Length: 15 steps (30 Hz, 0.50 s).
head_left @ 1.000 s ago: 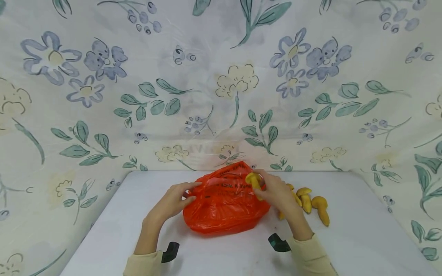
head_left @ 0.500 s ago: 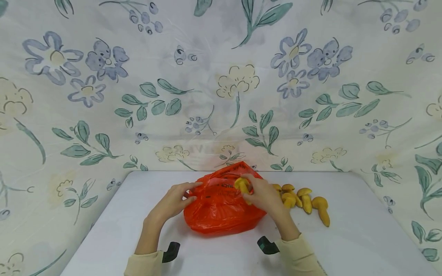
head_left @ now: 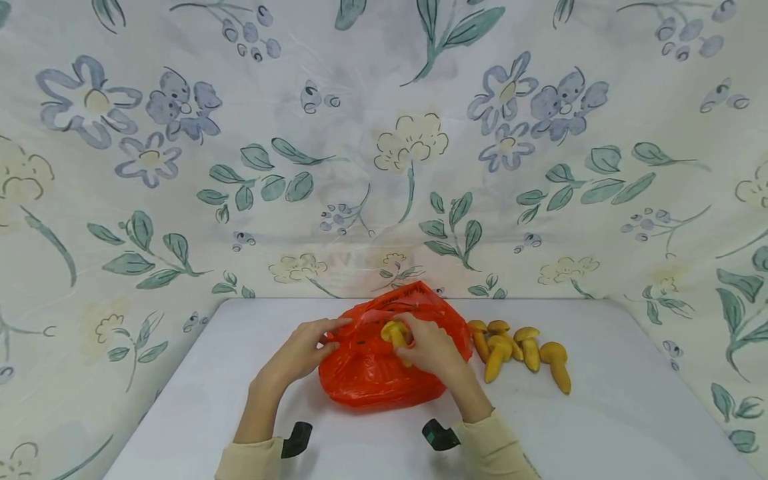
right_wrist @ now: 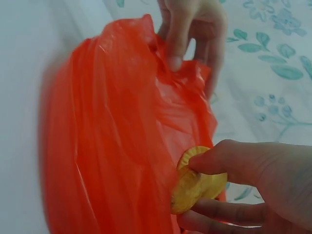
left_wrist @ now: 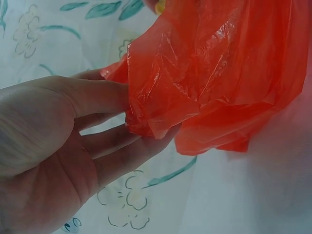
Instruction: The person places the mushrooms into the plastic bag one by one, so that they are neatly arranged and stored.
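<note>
A red plastic bag (head_left: 384, 380) with dark print stands in the middle of the table, its mouth facing up. My left hand (head_left: 303, 350) grips the bag's left rim; in the left wrist view the thumb is partly behind the film (left_wrist: 161, 87). Between the thumb and fingers of my right hand (head_left: 432, 343) is a yellow mushroom (head_left: 394, 331), held at the bag's mouth. The right wrist view shows that mushroom (right_wrist: 195, 187) beside the bag's edge. What lies inside the bag is hidden.
Several more yellow mushrooms (head_left: 501, 350) lie in a loose group right of the bag, one (head_left: 558, 367) furthest right. The white table (head_left: 624, 413) ends at a flower-printed cloth (head_left: 360, 167) behind. A dark wrist camera (head_left: 441, 435) juts from each sleeve.
My right hand has moved left with the mushroom, from the bag's right side to over the middle of its mouth. The left hand has stayed at the rim.
</note>
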Each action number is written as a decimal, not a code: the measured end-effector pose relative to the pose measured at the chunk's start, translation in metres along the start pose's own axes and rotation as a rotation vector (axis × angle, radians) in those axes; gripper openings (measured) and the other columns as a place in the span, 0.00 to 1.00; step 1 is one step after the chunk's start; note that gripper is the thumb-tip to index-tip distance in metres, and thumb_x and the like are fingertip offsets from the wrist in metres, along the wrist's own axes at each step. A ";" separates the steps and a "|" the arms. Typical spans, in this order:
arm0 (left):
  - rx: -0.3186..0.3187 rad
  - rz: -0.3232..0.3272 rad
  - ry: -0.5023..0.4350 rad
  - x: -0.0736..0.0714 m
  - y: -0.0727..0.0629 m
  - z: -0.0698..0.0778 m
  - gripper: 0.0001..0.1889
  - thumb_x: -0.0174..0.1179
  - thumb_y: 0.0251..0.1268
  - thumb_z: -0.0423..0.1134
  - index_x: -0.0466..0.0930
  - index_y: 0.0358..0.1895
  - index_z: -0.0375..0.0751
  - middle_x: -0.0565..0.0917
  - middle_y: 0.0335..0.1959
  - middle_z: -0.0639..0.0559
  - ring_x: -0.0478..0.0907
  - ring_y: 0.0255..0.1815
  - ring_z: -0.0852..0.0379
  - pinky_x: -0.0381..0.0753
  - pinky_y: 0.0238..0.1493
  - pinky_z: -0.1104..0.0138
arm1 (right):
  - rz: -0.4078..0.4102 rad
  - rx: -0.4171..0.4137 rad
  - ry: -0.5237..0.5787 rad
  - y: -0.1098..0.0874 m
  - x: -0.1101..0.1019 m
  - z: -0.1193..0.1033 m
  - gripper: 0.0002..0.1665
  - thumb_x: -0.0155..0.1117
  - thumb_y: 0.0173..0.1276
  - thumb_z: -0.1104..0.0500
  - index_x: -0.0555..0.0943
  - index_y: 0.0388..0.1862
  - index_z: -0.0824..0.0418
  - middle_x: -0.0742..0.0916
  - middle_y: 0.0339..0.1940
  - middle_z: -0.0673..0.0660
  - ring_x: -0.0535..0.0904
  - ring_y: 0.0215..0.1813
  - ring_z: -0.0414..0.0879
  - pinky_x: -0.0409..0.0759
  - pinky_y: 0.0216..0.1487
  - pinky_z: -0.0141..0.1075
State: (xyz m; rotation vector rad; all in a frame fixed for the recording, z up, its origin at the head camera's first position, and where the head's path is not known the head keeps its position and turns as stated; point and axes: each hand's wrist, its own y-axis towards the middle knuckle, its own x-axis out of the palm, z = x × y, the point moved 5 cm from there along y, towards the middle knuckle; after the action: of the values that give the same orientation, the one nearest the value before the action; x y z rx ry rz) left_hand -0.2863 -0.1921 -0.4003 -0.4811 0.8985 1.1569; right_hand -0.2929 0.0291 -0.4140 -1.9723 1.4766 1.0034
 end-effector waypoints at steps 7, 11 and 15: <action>0.015 -0.007 -0.007 0.000 0.000 0.001 0.26 0.61 0.62 0.25 0.77 0.63 0.46 0.85 0.50 0.50 0.80 0.46 0.55 0.86 0.44 0.67 | -0.015 -0.017 -0.024 0.005 0.014 -0.012 0.34 0.71 0.62 0.54 0.72 0.67 0.50 0.81 0.31 0.50 0.74 0.34 0.45 0.77 0.34 0.33; 0.022 -0.009 -0.014 -0.001 -0.001 0.002 0.26 0.61 0.62 0.24 0.77 0.64 0.45 0.85 0.51 0.49 0.80 0.46 0.54 0.86 0.44 0.67 | -0.022 -0.021 -0.020 0.008 0.022 -0.018 0.33 0.71 0.62 0.54 0.73 0.67 0.51 0.86 0.41 0.52 0.77 0.39 0.46 0.84 0.42 0.39; 0.022 -0.008 -0.018 -0.001 -0.001 0.003 0.26 0.61 0.62 0.24 0.77 0.63 0.45 0.85 0.51 0.48 0.81 0.47 0.53 0.87 0.43 0.67 | -0.029 -0.022 -0.019 0.010 0.028 -0.023 0.33 0.71 0.62 0.54 0.73 0.66 0.51 0.86 0.50 0.54 0.79 0.44 0.47 0.85 0.49 0.45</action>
State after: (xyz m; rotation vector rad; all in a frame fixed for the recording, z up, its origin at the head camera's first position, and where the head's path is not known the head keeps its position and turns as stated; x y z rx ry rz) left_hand -0.2846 -0.1910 -0.3980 -0.4550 0.8922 1.1414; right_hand -0.2922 -0.0083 -0.4215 -1.9887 1.4290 1.0273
